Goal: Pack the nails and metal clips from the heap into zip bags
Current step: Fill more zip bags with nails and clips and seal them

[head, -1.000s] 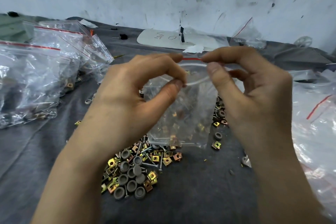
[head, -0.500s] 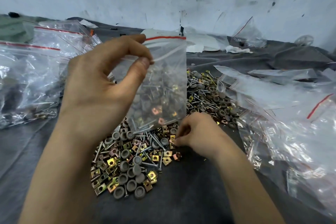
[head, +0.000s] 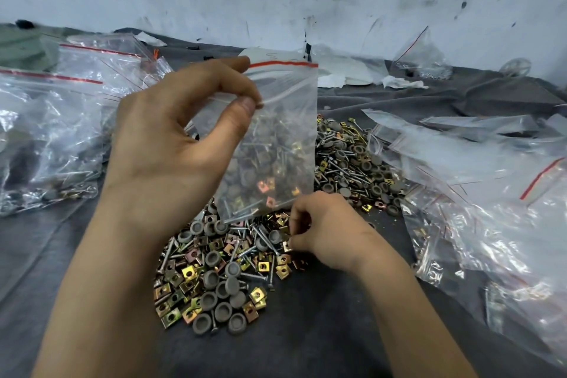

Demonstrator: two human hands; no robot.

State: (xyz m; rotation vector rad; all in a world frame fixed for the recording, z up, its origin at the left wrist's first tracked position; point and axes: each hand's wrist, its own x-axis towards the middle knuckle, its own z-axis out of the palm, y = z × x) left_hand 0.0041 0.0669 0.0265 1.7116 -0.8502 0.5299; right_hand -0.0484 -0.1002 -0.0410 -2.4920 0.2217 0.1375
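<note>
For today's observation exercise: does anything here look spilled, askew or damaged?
Nothing looks damaged. The zip bag hangs from one top corner, pinched by the left hand, and the heap sprawls loose over the grey cloth.

The right hand (head: 322, 230) has let go of the zip bag (head: 285, 132) and dropped to the heap (head: 214, 273), curled among its pieces; the left hand (head: 171, 144) alone now pinches the bag's top, lifted higher.

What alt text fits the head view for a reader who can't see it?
The left hand pinches a small clear plastic zip bag with a red strip above a heap of nails, grey caps and brass-coloured square metal clips on dark grey cloth. The right hand reaches into the heap with curled fingers.
</note>
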